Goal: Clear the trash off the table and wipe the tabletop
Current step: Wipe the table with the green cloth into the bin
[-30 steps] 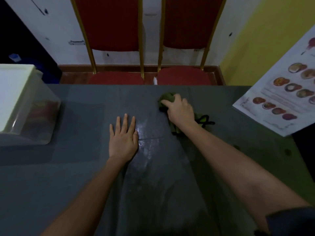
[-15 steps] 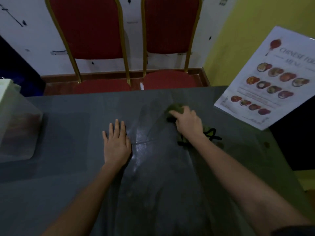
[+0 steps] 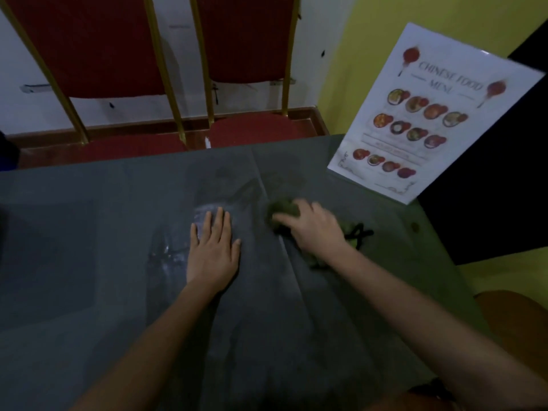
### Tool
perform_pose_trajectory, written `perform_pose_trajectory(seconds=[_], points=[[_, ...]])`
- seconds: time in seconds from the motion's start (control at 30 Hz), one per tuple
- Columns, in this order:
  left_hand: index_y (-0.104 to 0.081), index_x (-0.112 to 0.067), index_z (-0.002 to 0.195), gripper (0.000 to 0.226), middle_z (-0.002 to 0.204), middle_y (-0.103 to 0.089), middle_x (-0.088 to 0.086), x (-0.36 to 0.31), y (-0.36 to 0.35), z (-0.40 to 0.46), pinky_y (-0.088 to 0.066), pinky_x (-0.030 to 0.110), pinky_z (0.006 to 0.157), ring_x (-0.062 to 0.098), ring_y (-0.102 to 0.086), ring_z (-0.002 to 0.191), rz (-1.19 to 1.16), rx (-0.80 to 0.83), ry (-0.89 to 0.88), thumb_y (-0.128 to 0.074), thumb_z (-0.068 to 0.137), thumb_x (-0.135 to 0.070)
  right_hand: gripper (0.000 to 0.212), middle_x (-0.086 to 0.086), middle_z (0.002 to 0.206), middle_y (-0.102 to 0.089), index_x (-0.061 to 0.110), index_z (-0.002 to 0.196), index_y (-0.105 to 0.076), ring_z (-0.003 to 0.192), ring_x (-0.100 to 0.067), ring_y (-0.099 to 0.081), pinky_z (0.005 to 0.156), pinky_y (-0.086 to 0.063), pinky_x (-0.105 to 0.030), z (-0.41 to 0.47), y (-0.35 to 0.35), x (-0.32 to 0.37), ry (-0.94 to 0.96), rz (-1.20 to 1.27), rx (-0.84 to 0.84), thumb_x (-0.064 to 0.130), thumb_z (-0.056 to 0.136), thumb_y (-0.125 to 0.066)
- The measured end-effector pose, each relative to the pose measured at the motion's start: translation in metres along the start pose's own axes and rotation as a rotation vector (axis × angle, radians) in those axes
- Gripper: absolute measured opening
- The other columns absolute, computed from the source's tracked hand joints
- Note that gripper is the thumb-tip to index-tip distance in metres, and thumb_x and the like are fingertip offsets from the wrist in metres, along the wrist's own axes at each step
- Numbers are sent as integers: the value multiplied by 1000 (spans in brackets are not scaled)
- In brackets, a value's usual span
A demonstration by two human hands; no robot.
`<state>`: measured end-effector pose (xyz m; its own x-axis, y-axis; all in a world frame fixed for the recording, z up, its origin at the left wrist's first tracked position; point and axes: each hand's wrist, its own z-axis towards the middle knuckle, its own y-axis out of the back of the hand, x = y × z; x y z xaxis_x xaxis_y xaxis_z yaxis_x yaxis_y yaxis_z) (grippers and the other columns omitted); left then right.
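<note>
The left hand (image 3: 213, 253) is laid flat on the dark grey counter (image 3: 89, 262), fingers straight and close together over a glossy wet patch. A crumpled green cloth (image 3: 281, 209) with black trim is clutched under the right hand (image 3: 314, 229), its grip curled round the bunched fabric, blurred mid-counter. A laminated menu sheet (image 3: 430, 114) is propped at the far right corner. Two red padded chairs (image 3: 89, 48) with gold frames are seen behind.

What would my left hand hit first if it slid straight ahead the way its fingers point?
Nothing on the table, as far as the picture shows: the left hand lies flat, fingers pointing at the far edge of the table. Beyond it stand the chairs.
</note>
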<state>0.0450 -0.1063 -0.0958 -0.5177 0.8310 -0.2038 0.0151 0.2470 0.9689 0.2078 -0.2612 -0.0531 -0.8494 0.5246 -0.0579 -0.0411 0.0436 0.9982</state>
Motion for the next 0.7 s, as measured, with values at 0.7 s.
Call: perform_pose_trajectory(seconds=[0.7], points=[[-5,-14,151,71,160,0,3,-86,-20,-18,0,45,120,21,4,148,6,28,-157,-7,92,-53,42,-15,115,-51,41,128,-54,89,-35,-54,73,-51,-41,-64,-3,-73,-516,99,-18,20,91,-50]])
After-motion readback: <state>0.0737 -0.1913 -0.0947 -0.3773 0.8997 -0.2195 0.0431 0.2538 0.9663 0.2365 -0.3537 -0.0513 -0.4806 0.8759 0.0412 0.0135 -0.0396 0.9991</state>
